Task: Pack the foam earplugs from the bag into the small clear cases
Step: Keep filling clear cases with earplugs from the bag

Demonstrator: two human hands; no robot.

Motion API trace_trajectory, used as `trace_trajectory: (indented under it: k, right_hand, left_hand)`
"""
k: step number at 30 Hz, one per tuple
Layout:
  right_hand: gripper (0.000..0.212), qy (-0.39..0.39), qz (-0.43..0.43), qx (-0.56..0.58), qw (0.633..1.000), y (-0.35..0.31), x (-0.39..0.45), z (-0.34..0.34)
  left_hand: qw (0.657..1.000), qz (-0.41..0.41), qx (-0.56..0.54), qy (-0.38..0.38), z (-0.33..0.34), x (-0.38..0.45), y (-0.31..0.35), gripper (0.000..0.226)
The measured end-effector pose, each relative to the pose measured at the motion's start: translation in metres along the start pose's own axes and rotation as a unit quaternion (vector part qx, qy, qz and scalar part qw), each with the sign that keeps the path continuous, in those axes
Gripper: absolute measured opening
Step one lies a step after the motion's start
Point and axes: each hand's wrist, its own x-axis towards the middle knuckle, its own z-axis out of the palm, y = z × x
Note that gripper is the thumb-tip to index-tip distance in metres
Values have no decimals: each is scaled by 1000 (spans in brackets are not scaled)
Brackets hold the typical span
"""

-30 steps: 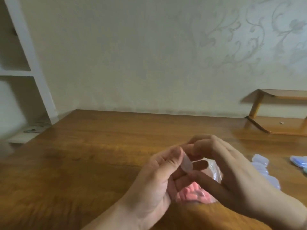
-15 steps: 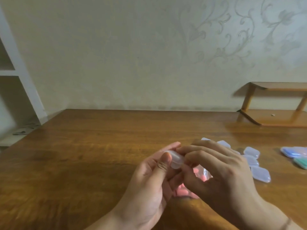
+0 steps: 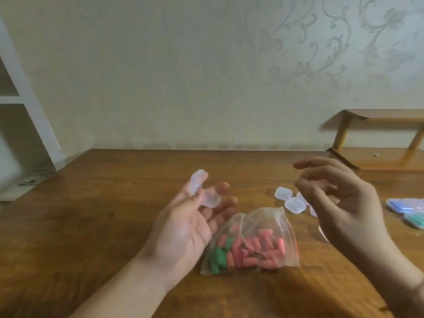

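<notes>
Bare table (image 3: pixel 96 226) left of bag (image 3: pixel 252 244)

On the wooden desk (image 3: pixel 91 226), the clear plastic bag of foam earplugs (image 3: pixel 250 244) lies near; small clear cases (image 3: pixel 290 199) lie farther right.

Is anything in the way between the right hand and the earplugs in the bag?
Only the bag's own clear film, crumpled over the earplugs. The right hand hangs above and to the right, holding nothing; the left hand holds the opened case beside the bag.
</notes>
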Motion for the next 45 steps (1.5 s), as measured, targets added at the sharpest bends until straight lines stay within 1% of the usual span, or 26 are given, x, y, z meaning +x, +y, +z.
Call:
trace_trajectory:
  k: [1, 2, 3, 5, 6, 8, 9, 12, 14, 17, 18, 20, 22, 23, 26, 27, 30, 33, 34, 36, 37, 38, 40, 42, 45]
  right_hand:
    - [10, -38, 19, -82, 996, 11, 2, -2]
    - [9, -95, 25, -165, 981, 22, 2, -1]
    - [8, -154, 21, -215, 964, 30, 1, 1]
    - [11, -247, -4, -224, 943, 48, -6, 12]
    - [12, -270, -28, -212, 939, 56, -10, 20]
    - [8, -266, -62, -183, 944, 61, -14, 33]
    - [11, -266, -59, -176, 946, 59, -14, 38]
    - [26, -311, -50, -173, 933, 49, -11, 51]
    - [28, -328, -17, -160, 931, 42, -12, 56]
    - [20, -344, -9, -193, 919, 31, -16, 62]
    - [22, -353, -6, -207, 913, 27, -16, 62]
    - [35, -368, 14, -238, 899, 22, -16, 62]
    - [37, -370, 16, -259, 892, 18, -16, 64]
    - [39, -365, 11, -256, 895, 17, -17, 65]
    - [66, -367, 58, -207, 905, 13, -17, 64]
    - [71, -364, 66, -182, 911, 15, -17, 63]
    - [77, -344, 79, -101, 930, 24, -16, 61]
    - [80, -338, 84, -102, 932, 47, -11, 54]
    - [78, -334, 82, -111, 933, 51, -9, 46]
    - [51, -318, 49, -138, 937, 48, -2, 22]
    - [40, -313, 53, -126, 940, 44, 2, 10]
    - [31, -316, 81, -86, 941, 36, 7, -1]
    - [14, -353, 153, -36, 922, 31, 15, -16]
    - [22, -390, 162, -56, 905, 34, 22, -29]
    - [26, -413, 218, -75, 881, 41, 26, -56]
  left_hand:
    - [999, 12, -9, 42, -3, 4, 3, 49]
    - [996, 18, -14, 85, -4, 8, 5, 43]
    - [992, 20, -13, 126, -7, 11, 4, 35]
    - [983, 18, -12, 181, -10, 14, 0, 27]
    - [981, 17, -14, 194, -10, 15, -3, 26]
    - [980, 4, -21, 200, -8, 16, -10, 27]
    - [980, -5, -21, 200, -7, 15, -14, 27]
    - [976, -25, -17, 215, -4, 12, -22, 24]
    - [973, -36, -17, 228, -4, 12, -26, 22]
    - [972, -39, 3, 233, -6, 13, -30, 20]
    - [972, -35, 14, 231, -7, 13, -32, 20]
    - [974, -24, 31, 225, -7, 13, -34, 21]
    - [975, -10, 50, 217, -6, 13, -36, 21]
    - [975, -4, 57, 214, -6, 12, -37, 21]
    - [975, 0, 68, 209, -5, 11, -38, 21]
    - [976, -1, 69, 207, -5, 11, -37, 21]
    - [977, -8, 59, 206, -4, 11, -35, 21]
    - [978, -11, 45, 205, -4, 10, -33, 21]
    - [979, -9, 35, 200, -4, 10, -33, 22]
    - [982, 1, 23, 189, -5, 9, -31, 23]
    - [982, 10, 29, 185, -6, 8, -30, 24]
    - [982, 18, 40, 181, -6, 8, -30, 25]
    - [984, 32, 64, 164, -6, 7, -30, 27]
    - [985, 36, 77, 147, -5, 6, -31, 29]
    - [988, 20, 66, 135, -5, 4, -29, 29]
